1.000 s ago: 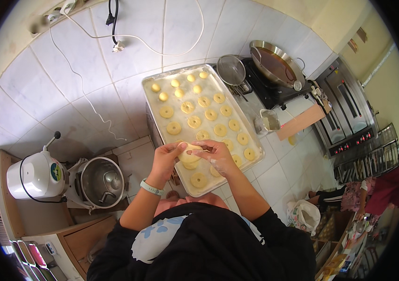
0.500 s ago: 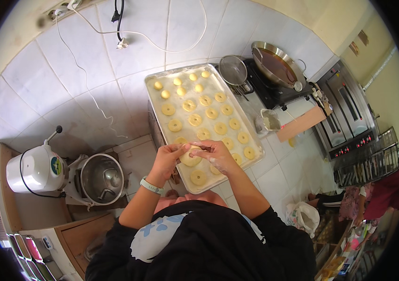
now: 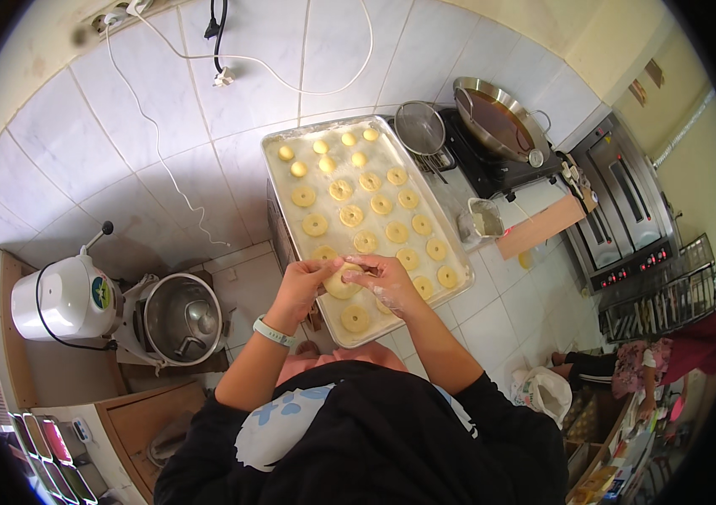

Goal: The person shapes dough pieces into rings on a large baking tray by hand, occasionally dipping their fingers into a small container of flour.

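Between my two hands is a ring of pale yellow dough (image 3: 340,290), held just above the near part of a floured metal tray (image 3: 465,282). My left hand (image 3: 302,284) pinches its left and upper edge, thumb toward the middle. My right hand (image 3: 387,282), dusted with flour, grips the right side, with fingers at the hole. Rows of dough rings (image 3: 350,215) lie on the tray, one ring (image 3: 355,318) close below my hands. Several round dough balls (image 3: 326,166) sit at the tray's far end. My fingers hide part of the held ring.
Right of the tray are a strainer (image 3: 419,128), a wide pan of brown liquid (image 3: 493,122) on a black stove, and a plastic tub (image 3: 482,220). A steel oven (image 3: 623,198) stands further right. On the left is a mixer (image 3: 63,300) with a metal bowl (image 3: 182,320). Another person (image 3: 640,366) is at the right.
Both hands keep hold of the dough ring in nearly the same place, with small finger shifts. At the far right, the other person's arm and clothing have moved slightly.
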Tool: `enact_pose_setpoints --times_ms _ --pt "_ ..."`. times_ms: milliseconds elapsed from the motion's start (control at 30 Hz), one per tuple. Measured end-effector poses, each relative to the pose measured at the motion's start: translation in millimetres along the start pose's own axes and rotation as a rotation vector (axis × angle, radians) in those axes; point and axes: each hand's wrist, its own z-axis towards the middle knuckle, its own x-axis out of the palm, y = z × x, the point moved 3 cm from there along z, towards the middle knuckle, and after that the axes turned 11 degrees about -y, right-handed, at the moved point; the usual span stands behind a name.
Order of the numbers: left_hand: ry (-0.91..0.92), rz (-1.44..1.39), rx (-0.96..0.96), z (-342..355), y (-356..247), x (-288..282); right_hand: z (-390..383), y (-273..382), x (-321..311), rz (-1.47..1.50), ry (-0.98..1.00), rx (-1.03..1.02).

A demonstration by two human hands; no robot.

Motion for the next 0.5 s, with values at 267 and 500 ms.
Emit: enact_pose_setpoints --times_ms 267,500 --pt "0.090 0.078 -0.051 11.5 6.2 6.8 -2.0 -2.2 -12.5 0.044 -0.029 0.049" --pt "0.101 0.085 -0.069 26.5 13.3 21.3 13.2 -21.0 -32.4 -0.073 -0.048 0.019"
